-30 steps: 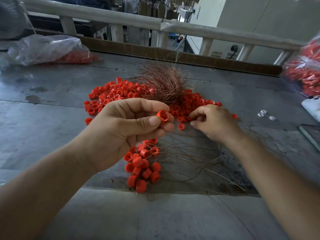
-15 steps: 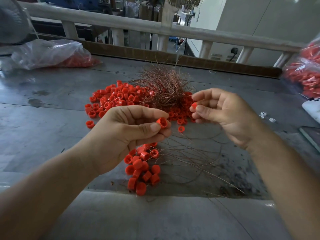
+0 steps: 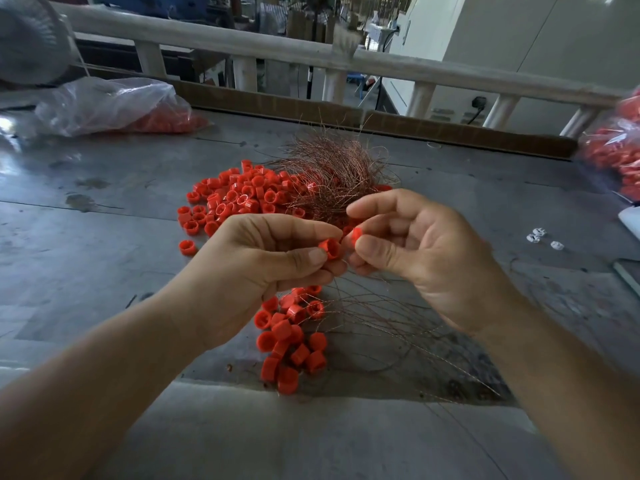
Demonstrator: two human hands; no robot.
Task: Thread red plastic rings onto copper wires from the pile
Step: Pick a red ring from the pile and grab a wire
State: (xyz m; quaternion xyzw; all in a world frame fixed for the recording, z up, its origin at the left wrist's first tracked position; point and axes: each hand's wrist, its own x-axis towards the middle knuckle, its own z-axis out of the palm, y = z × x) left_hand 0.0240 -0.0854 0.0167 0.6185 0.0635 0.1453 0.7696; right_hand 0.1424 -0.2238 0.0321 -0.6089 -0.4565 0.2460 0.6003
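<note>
- Right hand: a second ago down at the pile, half a second ago raised but well apart from the left; now drawn in just beside it. Thumb and forefinger pinch the second ring.
- Left hand: posture unchanged. Thumb and curled fingers pinch the first ring, with its open end turned toward the right hand. The two rings are nearly touching. Whether a wire passes through either cannot be told.
- Rings: short hollow cylinders, smooth moulded plastic, bright red.
- Loose ring pile: beyond the left hand, spread flat.
- Copper wire tangle: beyond both hands. Fine reddish-brown strands form a bristly, nest-shaped mound that overlaps the pile's edge.
- Near cluster: below the left hand, toward the person. Rings are bunched among thin wires.
- Loose strands: long, hair-thin, curved, fanning out beneath the right hand.
- Table: grey, dull sheet, stained and scuffed.
- Clear bag: far beyond the left hand. Crinkled film with red pieces inside.
- White pieces: three, small, to the right of the right hand.
</note>
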